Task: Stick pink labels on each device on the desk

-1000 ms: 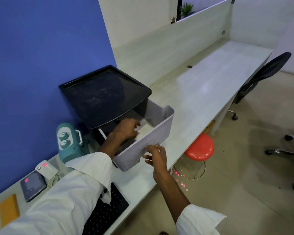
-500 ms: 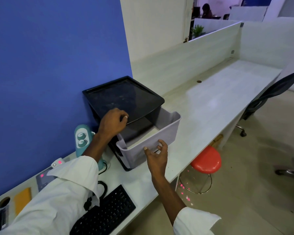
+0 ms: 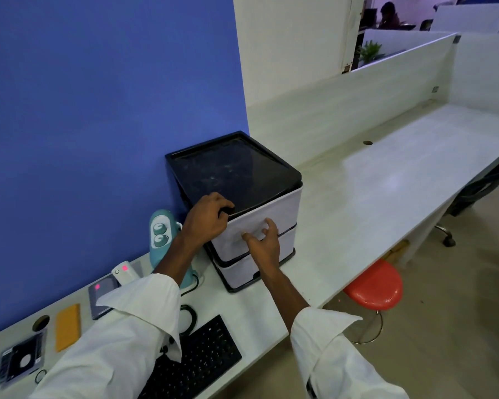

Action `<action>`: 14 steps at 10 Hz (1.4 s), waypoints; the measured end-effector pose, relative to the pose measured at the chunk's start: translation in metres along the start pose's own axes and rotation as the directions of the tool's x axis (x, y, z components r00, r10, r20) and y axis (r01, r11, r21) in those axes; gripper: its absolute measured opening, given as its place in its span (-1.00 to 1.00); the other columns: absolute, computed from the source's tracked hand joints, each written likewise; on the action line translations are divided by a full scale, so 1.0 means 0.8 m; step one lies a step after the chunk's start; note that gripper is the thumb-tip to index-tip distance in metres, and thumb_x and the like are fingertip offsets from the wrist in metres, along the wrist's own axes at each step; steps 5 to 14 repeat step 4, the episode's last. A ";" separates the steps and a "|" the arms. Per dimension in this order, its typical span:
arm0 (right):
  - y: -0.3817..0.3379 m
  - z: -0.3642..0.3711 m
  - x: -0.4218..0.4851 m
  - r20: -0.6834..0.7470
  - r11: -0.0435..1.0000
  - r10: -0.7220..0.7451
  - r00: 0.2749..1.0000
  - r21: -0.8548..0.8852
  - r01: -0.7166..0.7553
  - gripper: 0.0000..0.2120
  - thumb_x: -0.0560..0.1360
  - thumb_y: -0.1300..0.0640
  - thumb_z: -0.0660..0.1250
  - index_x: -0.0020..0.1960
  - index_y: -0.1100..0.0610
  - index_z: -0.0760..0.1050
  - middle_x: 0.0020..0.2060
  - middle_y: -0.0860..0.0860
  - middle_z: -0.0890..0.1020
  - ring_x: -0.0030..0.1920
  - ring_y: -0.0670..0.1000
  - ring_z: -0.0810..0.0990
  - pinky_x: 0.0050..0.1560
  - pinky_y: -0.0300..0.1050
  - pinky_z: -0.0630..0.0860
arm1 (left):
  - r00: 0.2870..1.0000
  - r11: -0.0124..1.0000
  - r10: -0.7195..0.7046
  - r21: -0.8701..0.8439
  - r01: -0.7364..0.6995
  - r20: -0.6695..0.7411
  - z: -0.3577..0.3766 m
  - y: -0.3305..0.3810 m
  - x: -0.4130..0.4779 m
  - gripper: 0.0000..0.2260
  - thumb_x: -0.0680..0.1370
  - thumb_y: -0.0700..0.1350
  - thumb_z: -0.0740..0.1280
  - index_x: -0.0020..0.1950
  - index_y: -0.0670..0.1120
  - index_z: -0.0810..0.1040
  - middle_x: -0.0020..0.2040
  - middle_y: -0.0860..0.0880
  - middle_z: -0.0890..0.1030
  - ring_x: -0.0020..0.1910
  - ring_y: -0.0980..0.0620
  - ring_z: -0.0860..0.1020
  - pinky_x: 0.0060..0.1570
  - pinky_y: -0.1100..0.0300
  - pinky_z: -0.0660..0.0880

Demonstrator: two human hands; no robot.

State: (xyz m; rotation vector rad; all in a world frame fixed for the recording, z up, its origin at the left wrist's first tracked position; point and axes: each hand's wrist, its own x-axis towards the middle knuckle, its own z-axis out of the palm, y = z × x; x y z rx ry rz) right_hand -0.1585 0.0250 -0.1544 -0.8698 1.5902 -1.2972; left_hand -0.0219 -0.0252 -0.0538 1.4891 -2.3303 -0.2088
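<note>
A person's left hand [image 3: 206,223] curls its fingers over the front corner of a drawer box [image 3: 236,174], gripping the black lid's edge; the right hand [image 3: 264,243], fingers spread and loose, holding nothing, touches the top drawer [image 3: 284,207], which sits flush with the box; pink labels [image 3: 124,268] show on a white gadget [image 3: 121,274] and a dark tablet [image 3: 101,296] lying on the desk [image 3: 372,191] just outside the left forearm; a teal gadget [image 3: 160,234] behind that wrist and a keyboard [image 3: 196,361] beneath both forearms show no pink; no spare label is visible in either hand. The labelling appears paused at the drawer; the next move likely calls for letting go of the box, finding a label, and reaching back toward the teal gadget.
</note>
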 end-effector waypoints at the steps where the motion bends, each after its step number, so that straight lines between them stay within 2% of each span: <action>1: -0.001 0.006 0.008 0.021 1.000 0.013 1.000 0.013 -0.013 -0.22 0.43 0.04 0.50 0.52 0.00 0.17 0.47 0.10 0.37 0.41 0.16 0.41 0.37 0.12 0.46 | 1.000 1.000 0.000 0.001 0.000 -0.012 0.001 0.000 -0.003 -0.65 0.48 -0.27 0.24 0.20 -0.08 0.62 0.18 -0.06 0.56 0.12 -0.07 0.50 0.06 0.15 0.44; 3: -0.001 0.004 0.015 0.044 0.998 0.014 0.999 0.066 -0.017 -0.25 0.44 0.09 0.49 0.52 -0.01 0.18 0.46 0.12 0.37 0.38 0.17 0.43 0.35 0.10 0.47 | 1.000 1.000 0.005 -0.011 -0.005 -0.009 0.009 -0.003 -0.005 -0.62 0.47 -0.29 0.24 0.25 -0.08 0.59 0.22 -0.06 0.54 0.16 -0.07 0.48 0.08 0.19 0.43; 4: 0.001 0.009 -0.002 0.024 0.999 -0.017 1.000 0.044 0.016 -0.36 0.46 0.12 0.46 0.46 0.05 0.26 0.37 0.13 0.45 0.25 0.10 0.51 0.21 -0.06 0.52 | 0.997 0.998 -0.020 -0.059 0.015 -0.078 0.008 -0.006 -0.015 -0.60 0.45 -0.30 0.25 0.25 -0.08 0.59 0.21 -0.06 0.55 0.17 -0.05 0.48 0.12 0.15 0.46; 14: 0.001 0.009 -0.002 0.024 0.999 -0.017 1.000 0.044 0.016 -0.36 0.46 0.12 0.46 0.46 0.05 0.26 0.37 0.13 0.45 0.25 0.10 0.51 0.21 -0.06 0.52 | 0.997 0.998 -0.020 -0.059 0.015 -0.078 0.008 -0.006 -0.015 -0.60 0.45 -0.30 0.25 0.25 -0.08 0.59 0.21 -0.06 0.55 0.17 -0.05 0.48 0.12 0.15 0.46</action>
